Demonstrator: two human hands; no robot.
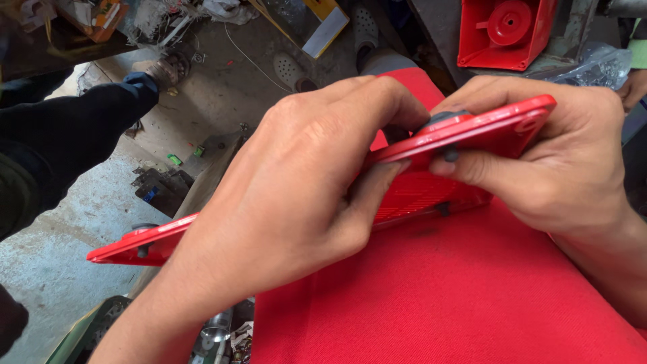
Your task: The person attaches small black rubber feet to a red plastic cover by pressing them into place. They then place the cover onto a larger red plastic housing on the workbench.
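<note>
Over a red cloth-covered lap point(438, 303), both hands grip a flat red plastic grille panel point(472, 131) edge-on: left hand point(296, 195) wraps its middle, right hand point(559, 162) pinches its far corner. Beyond, littered concrete floor point(209, 101) and a red horn-shaped housing point(505, 30).

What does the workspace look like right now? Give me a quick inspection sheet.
Surface: red cloth under the hands.
Job's things: red plastic panel with dark grey grommets, held edge-on.
Clutter: scrap bits on the concrete floor.
Grippers: left hand and right hand both grip the panel.
Cables: thin white wire on the floor.
Surroundings: red horn housing, another person's dark sleeve.
</note>
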